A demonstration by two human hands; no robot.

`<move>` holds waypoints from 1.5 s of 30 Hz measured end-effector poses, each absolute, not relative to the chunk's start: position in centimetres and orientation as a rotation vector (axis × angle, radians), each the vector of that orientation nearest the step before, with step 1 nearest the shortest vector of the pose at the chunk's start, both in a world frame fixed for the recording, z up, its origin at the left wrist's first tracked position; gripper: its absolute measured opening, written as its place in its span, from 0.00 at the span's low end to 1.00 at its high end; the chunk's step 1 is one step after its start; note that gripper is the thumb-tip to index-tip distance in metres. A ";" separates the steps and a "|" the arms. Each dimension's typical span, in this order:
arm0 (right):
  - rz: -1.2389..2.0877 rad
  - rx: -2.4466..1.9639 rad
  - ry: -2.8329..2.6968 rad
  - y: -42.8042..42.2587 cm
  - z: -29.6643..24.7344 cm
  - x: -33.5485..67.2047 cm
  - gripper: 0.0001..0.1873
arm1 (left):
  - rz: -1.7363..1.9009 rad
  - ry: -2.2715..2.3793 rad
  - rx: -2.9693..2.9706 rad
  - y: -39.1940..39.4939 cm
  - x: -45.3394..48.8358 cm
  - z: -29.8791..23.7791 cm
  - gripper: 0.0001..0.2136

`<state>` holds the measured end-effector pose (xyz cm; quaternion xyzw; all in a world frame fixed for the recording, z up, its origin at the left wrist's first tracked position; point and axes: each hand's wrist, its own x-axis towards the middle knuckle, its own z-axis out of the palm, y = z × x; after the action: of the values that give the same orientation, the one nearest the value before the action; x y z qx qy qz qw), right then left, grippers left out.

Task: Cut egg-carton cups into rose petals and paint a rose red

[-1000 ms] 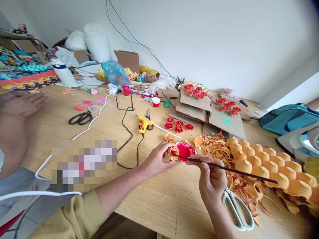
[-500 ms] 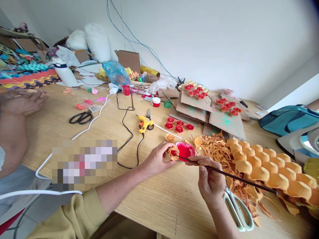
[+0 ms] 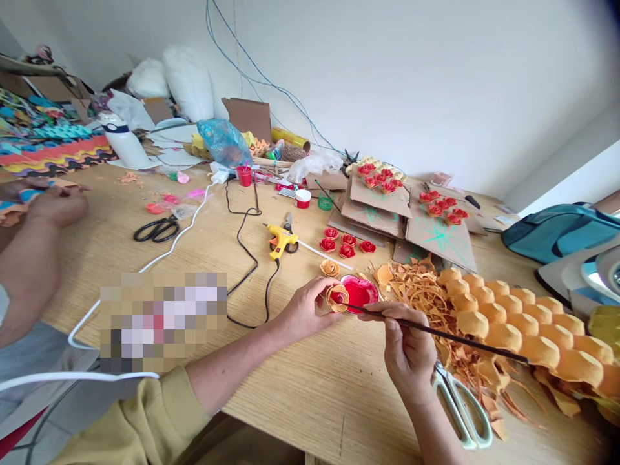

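Note:
My left hand (image 3: 310, 303) pinches a small orange rose (image 3: 336, 299) made of egg-carton pulp, its middle partly red. In my right hand (image 3: 411, 342) is a long dark paintbrush (image 3: 465, 343), gripped like a pen, its tip inside the rose's centre. Just behind the rose lies a shallow dish of red paint (image 3: 361, 292). An unpainted orange rose (image 3: 330, 267) sits beyond my left hand, and several red roses (image 3: 347, 250) stand behind it. Pale green-handled scissors (image 3: 462, 407) lie beside my right wrist.
Orange egg trays (image 3: 523, 323) and pulp scraps (image 3: 416, 290) lie at right. A yellow glue gun (image 3: 281, 241) rests mid-table, black scissors (image 3: 156, 228) farther left. Cardboard sheets (image 3: 378, 210) hold more red roses. Another person's hands (image 3: 58, 203) hold coloured carton at left.
The paintbrush has tilted slightly, its tip staying in the rose, which shows a little more red. The other person's hands have shifted and now show a blue and orange carton piece.

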<state>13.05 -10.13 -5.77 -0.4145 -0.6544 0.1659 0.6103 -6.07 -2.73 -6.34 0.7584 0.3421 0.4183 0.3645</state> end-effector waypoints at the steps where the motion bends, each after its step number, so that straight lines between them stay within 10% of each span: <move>1: 0.368 -0.955 -1.524 -10.1 -5.9 13.2 0.05 | 1.072 0.882 1.949 -2.7 -6.1 -6.3 0.23; 45: 0.198 -0.961 -1.374 -9.6 -5.2 13.7 0.03 | 1.016 0.888 2.049 -2.4 -6.4 -7.0 0.25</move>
<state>13.71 -9.60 -5.24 -0.4256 -0.6084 0.0876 0.6641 -6.36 -2.41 -7.02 0.7862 0.3407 0.3900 0.3373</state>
